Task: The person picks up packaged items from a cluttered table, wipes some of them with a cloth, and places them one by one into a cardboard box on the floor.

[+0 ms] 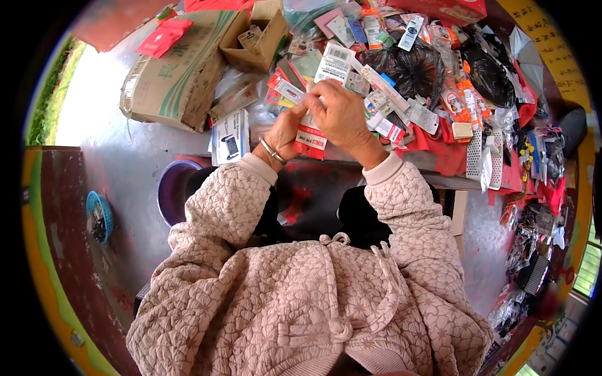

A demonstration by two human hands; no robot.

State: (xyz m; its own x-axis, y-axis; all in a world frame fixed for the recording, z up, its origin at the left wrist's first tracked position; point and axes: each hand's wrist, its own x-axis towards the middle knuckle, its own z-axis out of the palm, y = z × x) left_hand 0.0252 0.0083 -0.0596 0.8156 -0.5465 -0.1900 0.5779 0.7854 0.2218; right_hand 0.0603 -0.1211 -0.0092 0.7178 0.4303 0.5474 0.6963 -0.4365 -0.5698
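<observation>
Both hands closed on a small red-and-white packet (310, 139), its long axis running upright, held just above the near edge of the cluttered surface (439, 156); the left hand (285, 130) pinched its side, the right hand (342, 116) its top. Farther off, an open cardboard box (254, 44) held small packets.
</observation>
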